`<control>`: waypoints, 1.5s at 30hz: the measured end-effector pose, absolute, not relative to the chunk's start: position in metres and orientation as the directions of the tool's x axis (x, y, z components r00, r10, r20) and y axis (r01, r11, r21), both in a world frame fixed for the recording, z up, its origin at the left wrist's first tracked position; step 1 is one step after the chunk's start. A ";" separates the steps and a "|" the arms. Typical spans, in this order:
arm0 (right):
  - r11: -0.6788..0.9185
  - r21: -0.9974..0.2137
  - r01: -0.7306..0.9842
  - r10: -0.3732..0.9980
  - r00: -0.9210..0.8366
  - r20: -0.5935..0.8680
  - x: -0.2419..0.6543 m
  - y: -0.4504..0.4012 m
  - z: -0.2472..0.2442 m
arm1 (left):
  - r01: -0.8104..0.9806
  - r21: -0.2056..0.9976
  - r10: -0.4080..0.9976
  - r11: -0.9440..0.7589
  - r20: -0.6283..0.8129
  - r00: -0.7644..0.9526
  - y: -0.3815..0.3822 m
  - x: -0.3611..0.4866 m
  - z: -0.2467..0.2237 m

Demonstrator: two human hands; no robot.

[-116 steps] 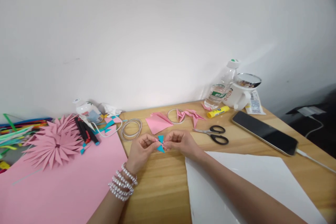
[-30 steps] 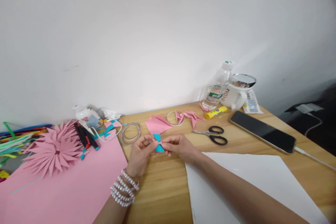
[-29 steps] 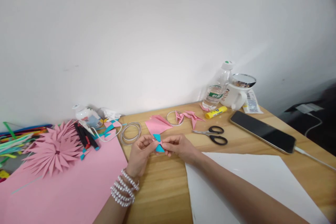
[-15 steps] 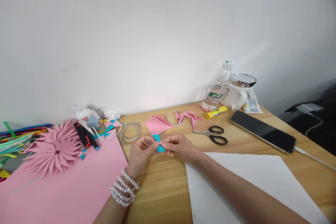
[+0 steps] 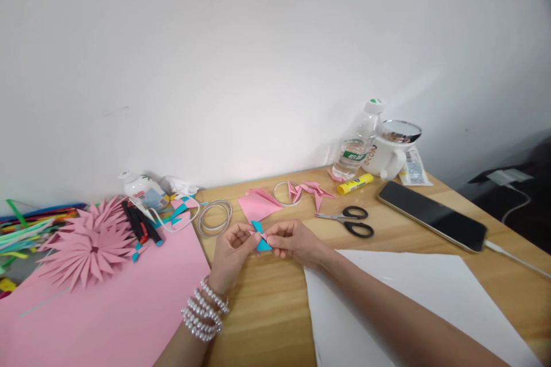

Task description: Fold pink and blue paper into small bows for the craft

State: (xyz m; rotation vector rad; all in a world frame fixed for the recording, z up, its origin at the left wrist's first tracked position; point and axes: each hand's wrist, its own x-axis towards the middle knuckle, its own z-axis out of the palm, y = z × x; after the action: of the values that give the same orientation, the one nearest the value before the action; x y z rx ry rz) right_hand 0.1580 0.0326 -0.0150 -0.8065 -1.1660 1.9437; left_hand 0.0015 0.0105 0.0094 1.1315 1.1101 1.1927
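Against a plain white wall (image 5: 258, 69), over a wooden table (image 5: 262, 309), holds a small folded blue-and-pink paper piece (image 5: 263, 245) between two hands, around the middle. Pinches it narrowly from one side between thumb and fingers of the left hand (image 5: 232, 248), and likewise from the other with the right hand (image 5: 296, 241), with fingertips close together around it. Wears strands of pearl-like beads (image 5: 202, 312) on the left wrist. Extends the right forearm (image 5: 387, 305) across a white sheet (image 5: 430, 281).

Has a folded pink paper (image 5: 260, 203) just beyond the fingers, between looped rings (image 5: 201, 219) on the left and a thin ring (image 5: 274, 194) on the right. Farther right, has black-handled scissors (image 5: 343, 218), a yellow glue stick (image 5: 355, 184), a plastic water bottle (image 5: 353, 155), a white mug (image 5: 381, 157) and a phone (image 5: 433, 217) plugged into a white cable (image 5: 514, 256). At left, has a pink sheet (image 5: 142, 298) under a pleated pink paper flower (image 5: 92, 261), near dark markers (image 5: 140, 221) and colourful pipe cleaners (image 5: 34, 221).
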 end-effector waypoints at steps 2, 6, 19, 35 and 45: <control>-0.306 -0.907 -0.289 0.838 -0.533 -0.113 0.158 0.032 -0.016 | -0.092 0.995 0.998 0.044 -0.040 0.040 0.010 0.001 0.009; -0.181 -0.919 -0.351 0.858 -0.514 0.027 0.157 0.031 -0.014 | -0.031 0.999 0.999 0.020 -0.019 0.029 0.010 -0.001 0.009; -0.110 -0.929 -0.353 0.816 -0.565 0.118 0.157 0.030 -0.014 | -0.112 0.990 0.996 0.082 -0.083 -0.008 0.008 0.005 0.012; -0.215 -0.965 -0.150 0.799 -0.595 -0.086 0.158 0.033 -0.014 | -0.101 0.978 0.982 0.181 -0.175 0.068 0.009 0.000 0.009; -0.240 -0.965 -0.108 0.854 -0.497 -0.157 0.157 0.032 -0.011 | -0.033 0.986 0.982 0.163 -0.158 0.106 0.012 -0.003 0.013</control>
State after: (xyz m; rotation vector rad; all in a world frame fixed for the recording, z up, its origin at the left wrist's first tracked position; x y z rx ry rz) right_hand 0.1565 0.0320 -0.0106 -0.9476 -1.3274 1.8127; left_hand -0.0025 0.0116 0.0129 1.1076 1.1753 1.0355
